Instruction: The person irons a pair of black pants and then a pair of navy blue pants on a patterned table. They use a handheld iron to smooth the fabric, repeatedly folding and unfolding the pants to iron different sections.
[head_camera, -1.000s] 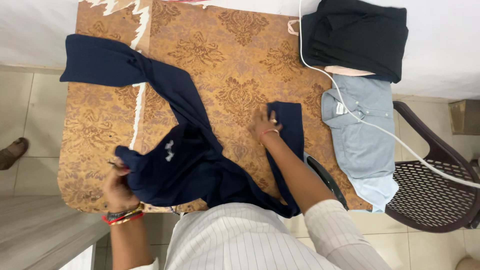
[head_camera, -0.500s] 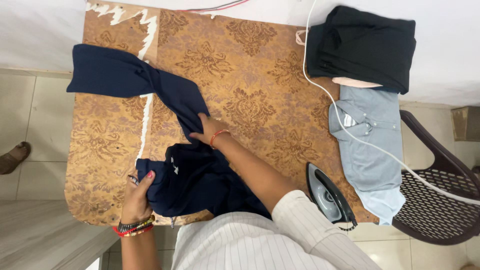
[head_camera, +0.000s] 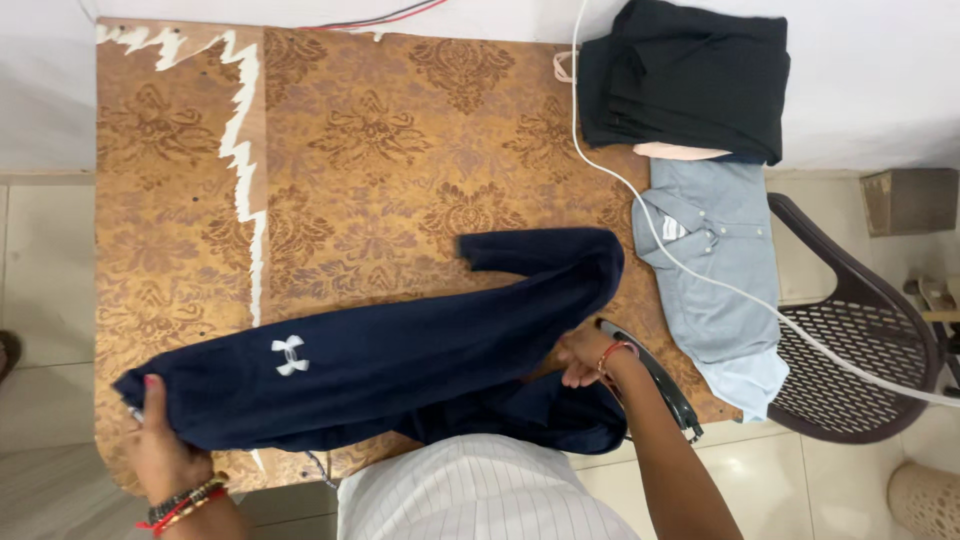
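While I look straight down from my head camera, the navy trousers (head_camera: 400, 370) lie stretched across the near half of the patterned table (head_camera: 380, 130), waistband end at the near left corner and the legs running right, because I hold them taut from both ends so the cloth lies flat. My left hand (head_camera: 160, 455) sits at the near left edge with its fingers (head_camera: 150, 385) curled over the waistband, pinching the fabric closed against the palm. My right hand (head_camera: 583, 358) is on the near right, fingers bent narrow around the cloth where the legs double over; the upper leg end folds back toward the far side and points left. Just beside that hand, partly under my wrist, the black iron (head_camera: 660, 385) stands at the table's right edge, its white cord (head_camera: 700, 275) trailing over a light blue shirt (head_camera: 715, 270) laid flat on the right. Farther back, a folded black garment (head_camera: 685, 75) rests at the far right corner, and a dark plastic chair (head_camera: 860, 340) stands to the right of the table.
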